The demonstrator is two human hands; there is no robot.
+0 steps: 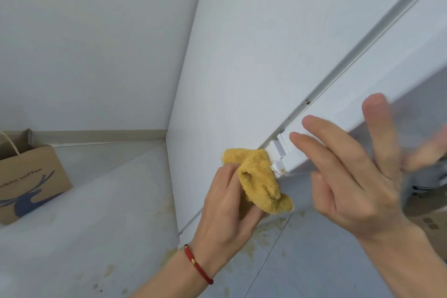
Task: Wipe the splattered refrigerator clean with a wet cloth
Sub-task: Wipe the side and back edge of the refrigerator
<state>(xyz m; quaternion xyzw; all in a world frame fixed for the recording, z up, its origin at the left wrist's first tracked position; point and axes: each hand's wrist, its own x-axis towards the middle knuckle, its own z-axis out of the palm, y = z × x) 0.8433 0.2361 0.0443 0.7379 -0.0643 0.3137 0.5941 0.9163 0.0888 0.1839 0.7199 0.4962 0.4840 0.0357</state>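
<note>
The white refrigerator (242, 68) fills the middle and right of the head view, seen from its side, with the door seam running up to the right. My left hand (225, 203), a red cord at its wrist, grips a bunched yellow cloth (256, 176) and presses it against the lower hinge (278, 150) near the fridge's bottom corner. My right hand (353, 176) hovers open and blurred beside the door edge, fingers spread, holding nothing. Two small dark spots (307, 101) sit on the door seam above the hinge.
Yellowish splatter (268, 227) stains the grey floor around the fridge's base. A brown paper bag (29, 176) with blue print stands at the left by the wall. Cardboard and a dark object lie at the right edge.
</note>
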